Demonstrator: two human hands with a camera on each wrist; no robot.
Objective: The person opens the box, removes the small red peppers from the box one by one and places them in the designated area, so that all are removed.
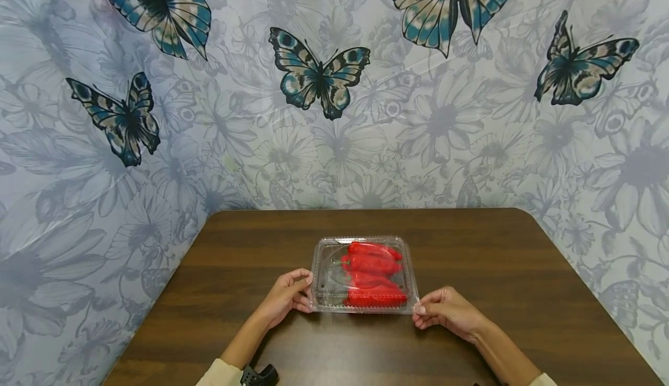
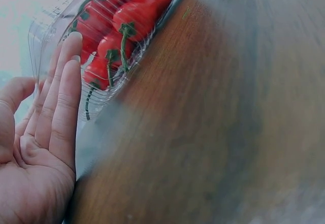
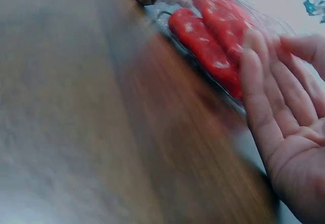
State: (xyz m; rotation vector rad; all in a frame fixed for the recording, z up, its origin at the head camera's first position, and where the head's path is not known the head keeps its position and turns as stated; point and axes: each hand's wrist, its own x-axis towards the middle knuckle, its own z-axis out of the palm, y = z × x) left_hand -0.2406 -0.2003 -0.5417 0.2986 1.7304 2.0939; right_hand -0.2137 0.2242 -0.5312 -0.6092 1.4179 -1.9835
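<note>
A clear plastic clamshell container [image 1: 328,293] with its lid down is on the wooden table in the head view. Several long red peppers [image 1: 372,264] lie inside it, side by side; their green stems show in the left wrist view. My left hand [image 1: 288,296] holds the container's left edge, thumb on one side and fingers on the other. At the front right corner, my right hand [image 1: 444,313] pinches the rim between thumb and fingers. Both wrist views show the fingers of each hand fairly straight against the plastic; part of each grip is hidden.
The brown wooden table [image 1: 251,235] has rounded far corners. Behind it stands a wall [image 1: 235,159] with printed flowers and butterflies. A black strap or band [image 1: 259,375] is at my left wrist, by the pale sleeve.
</note>
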